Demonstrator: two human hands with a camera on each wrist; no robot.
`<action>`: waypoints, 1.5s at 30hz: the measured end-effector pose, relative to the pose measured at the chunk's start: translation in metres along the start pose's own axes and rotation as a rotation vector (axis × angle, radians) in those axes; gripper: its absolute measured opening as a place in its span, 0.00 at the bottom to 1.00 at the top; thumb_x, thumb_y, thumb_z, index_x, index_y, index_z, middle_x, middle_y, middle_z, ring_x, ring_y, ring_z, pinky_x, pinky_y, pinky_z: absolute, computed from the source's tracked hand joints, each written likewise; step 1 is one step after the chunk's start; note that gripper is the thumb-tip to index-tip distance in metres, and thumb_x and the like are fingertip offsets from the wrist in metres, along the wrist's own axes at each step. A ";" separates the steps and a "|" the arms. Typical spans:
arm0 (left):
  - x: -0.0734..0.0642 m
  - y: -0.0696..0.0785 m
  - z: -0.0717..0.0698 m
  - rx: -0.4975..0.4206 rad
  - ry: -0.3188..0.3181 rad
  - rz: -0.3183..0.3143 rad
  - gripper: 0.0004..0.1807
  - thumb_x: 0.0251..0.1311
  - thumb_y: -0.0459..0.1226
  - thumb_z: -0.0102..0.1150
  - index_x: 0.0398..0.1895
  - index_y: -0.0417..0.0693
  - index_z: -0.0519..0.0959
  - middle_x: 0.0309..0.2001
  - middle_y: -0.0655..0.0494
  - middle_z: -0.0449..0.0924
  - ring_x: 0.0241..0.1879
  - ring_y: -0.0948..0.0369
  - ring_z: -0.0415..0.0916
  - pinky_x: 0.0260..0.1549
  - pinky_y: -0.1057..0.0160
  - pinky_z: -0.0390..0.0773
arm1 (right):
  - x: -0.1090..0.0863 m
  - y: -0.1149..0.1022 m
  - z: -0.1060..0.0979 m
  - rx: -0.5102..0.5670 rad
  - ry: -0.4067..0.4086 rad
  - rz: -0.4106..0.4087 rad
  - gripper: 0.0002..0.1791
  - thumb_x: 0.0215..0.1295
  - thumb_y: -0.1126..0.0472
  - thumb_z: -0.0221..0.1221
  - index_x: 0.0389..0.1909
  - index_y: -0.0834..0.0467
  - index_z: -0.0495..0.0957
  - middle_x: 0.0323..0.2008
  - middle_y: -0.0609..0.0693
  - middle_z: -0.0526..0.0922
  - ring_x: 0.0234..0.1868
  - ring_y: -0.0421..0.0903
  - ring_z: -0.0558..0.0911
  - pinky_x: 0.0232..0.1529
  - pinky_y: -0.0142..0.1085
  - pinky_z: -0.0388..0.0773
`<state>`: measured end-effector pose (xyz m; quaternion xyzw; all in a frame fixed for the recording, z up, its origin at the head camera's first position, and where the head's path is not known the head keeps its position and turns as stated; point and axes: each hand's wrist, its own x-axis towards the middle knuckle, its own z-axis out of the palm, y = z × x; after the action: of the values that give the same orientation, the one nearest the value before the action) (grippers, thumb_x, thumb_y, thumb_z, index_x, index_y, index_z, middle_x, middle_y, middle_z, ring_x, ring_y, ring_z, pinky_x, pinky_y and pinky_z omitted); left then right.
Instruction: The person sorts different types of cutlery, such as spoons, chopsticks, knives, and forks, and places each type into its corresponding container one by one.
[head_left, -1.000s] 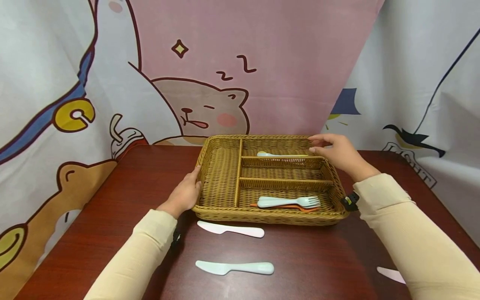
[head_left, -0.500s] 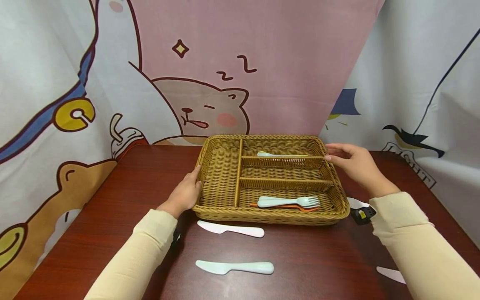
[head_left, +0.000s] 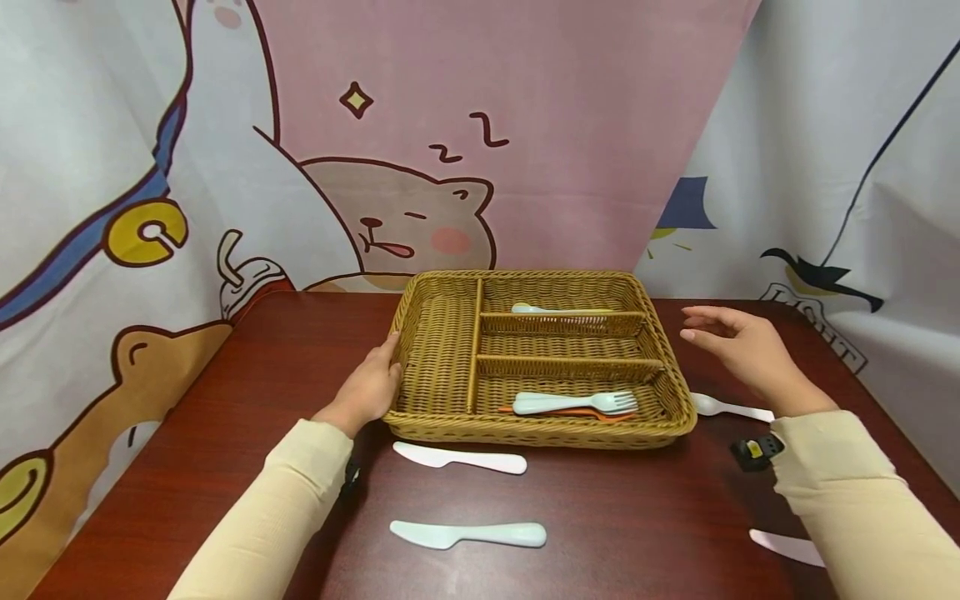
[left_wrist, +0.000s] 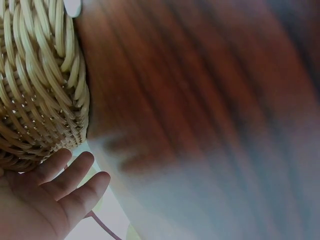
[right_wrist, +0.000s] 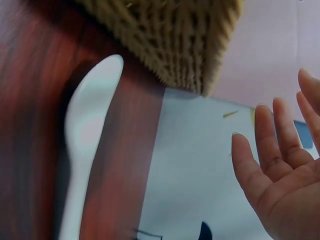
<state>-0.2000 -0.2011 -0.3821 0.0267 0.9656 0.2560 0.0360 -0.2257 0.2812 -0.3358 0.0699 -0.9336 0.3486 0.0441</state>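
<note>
A wicker basket (head_left: 435,429) with several compartments stands on the table's far half. My left hand (head_left: 363,387) grips its left rim, thumb over the edge; in the left wrist view its other fingers (left_wrist: 75,185) stretch along the outer wall. My right hand (head_left: 746,346) hovers to the right of the basket, fingers loosely bent with nothing between them. Below that hand lies a white knife (right_wrist: 87,125) beside the basket. Pale forks (head_left: 570,403) and an orange piece (head_left: 617,416) lie in the front compartment. A pale blue utensil (head_left: 528,308) lies mostly hidden in the back one.
A white knife (head_left: 461,458) lies just before the basket, and a mint knife (head_left: 468,535) nearer me. A pale pink knife (head_left: 787,547) is partly covered by my right sleeve. Behind the table (head_left: 637,517) hangs a printed cloth (head_left: 577,150).
My right hand has drawn away from the basket's back right corner, moving right and towards me. The white knife beneath it has come into view. My left hand and the basket stay put.
</note>
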 end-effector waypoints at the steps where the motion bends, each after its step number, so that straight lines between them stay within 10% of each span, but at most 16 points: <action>1: 0.000 0.000 0.000 -0.004 -0.001 -0.003 0.31 0.74 0.36 0.35 0.76 0.39 0.44 0.71 0.33 0.53 0.70 0.43 0.53 0.68 0.46 0.56 | -0.001 0.002 0.000 -0.007 -0.003 0.005 0.29 0.67 0.45 0.58 0.63 0.57 0.72 0.53 0.59 0.78 0.44 0.27 0.68 0.41 0.33 0.70; 9: 0.000 -0.002 0.001 -0.008 0.005 0.003 0.31 0.73 0.36 0.35 0.77 0.39 0.45 0.71 0.33 0.54 0.70 0.43 0.54 0.68 0.46 0.56 | -0.008 0.027 -0.005 -0.061 -0.007 0.029 0.29 0.67 0.45 0.58 0.62 0.59 0.73 0.55 0.62 0.77 0.53 0.52 0.71 0.39 0.34 0.70; 16: 0.000 -0.001 0.001 -0.006 0.006 0.004 0.31 0.73 0.36 0.35 0.77 0.39 0.45 0.71 0.33 0.53 0.70 0.43 0.54 0.67 0.46 0.57 | -0.017 0.047 -0.011 -0.056 -0.038 0.061 0.30 0.68 0.46 0.57 0.61 0.64 0.71 0.59 0.68 0.73 0.60 0.65 0.66 0.48 0.56 0.68; 45: 0.000 -0.001 0.001 -0.016 -0.004 -0.006 0.31 0.74 0.37 0.35 0.77 0.41 0.44 0.72 0.34 0.53 0.70 0.43 0.55 0.67 0.45 0.58 | -0.033 0.099 -0.023 -0.309 -0.200 0.009 0.30 0.55 0.55 0.69 0.53 0.70 0.76 0.53 0.76 0.73 0.54 0.75 0.70 0.46 0.64 0.68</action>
<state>-0.1998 -0.2016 -0.3834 0.0238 0.9636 0.2634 0.0390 -0.2082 0.3740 -0.3866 0.0922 -0.9761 0.1924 -0.0403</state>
